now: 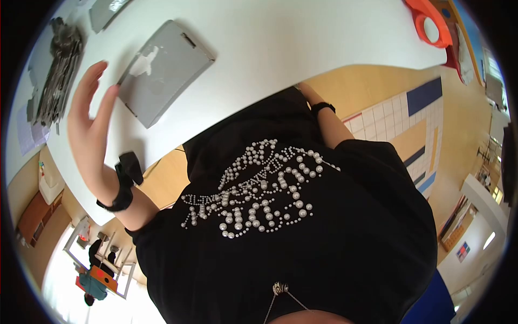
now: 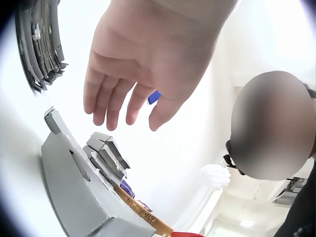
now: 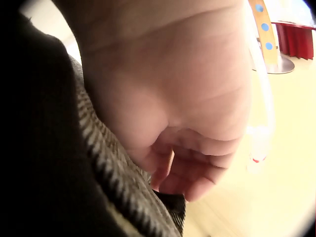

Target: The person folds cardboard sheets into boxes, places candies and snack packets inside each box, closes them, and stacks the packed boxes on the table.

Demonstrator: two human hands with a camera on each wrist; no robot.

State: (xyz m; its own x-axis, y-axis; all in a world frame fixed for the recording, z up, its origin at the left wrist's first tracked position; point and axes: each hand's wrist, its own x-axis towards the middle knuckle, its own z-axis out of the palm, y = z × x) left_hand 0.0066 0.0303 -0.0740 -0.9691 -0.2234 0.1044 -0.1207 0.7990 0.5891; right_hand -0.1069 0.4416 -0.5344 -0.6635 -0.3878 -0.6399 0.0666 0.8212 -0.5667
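My left hand is raised over the left side of the white table, its fingers extended and holding nothing. Close by its thumb tip in the head view lies a flat grey cardboard box with a torn white patch on top. The left wrist view has the palm facing the camera, above the same box. My right hand hangs beside ribbed dark trousers, fingers loosely curled with nothing gripped. In the head view the table edge hides most of that hand.
A stack of flattened grey cardboard lies at the table's left, and another grey piece is at the far left. An orange object with a round hole stands at the right corner. Another person is in the background.
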